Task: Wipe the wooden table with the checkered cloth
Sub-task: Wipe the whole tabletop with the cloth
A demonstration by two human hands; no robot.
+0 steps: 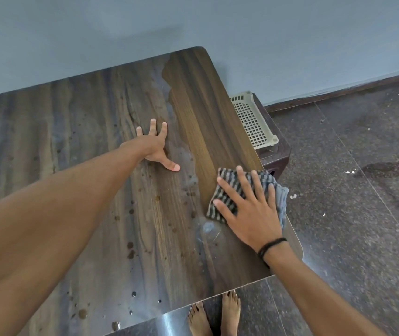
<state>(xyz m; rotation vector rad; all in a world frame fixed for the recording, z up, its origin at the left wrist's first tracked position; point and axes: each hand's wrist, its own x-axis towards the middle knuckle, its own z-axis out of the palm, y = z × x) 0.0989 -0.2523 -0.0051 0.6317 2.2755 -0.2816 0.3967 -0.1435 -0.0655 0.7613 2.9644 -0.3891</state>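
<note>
The wooden table [92,122] fills the left and middle of the head view, dusty and spotted with brown stains, with a cleaner dark strip along its right side. The checkered cloth [225,190] lies folded at the table's right edge, part of it hanging past the edge. My right hand [249,209] presses flat on the cloth with fingers spread and straight; a black band circles that wrist. My left hand [156,146] rests flat on the table's middle, fingers spread, holding nothing.
A cream plastic basket [251,120] sits on a dark brown stand [278,151] just beyond the table's right edge. A pale blue wall runs behind the table. Dark speckled floor lies to the right, with white crumbs. My bare feet [214,316] stand at the near edge.
</note>
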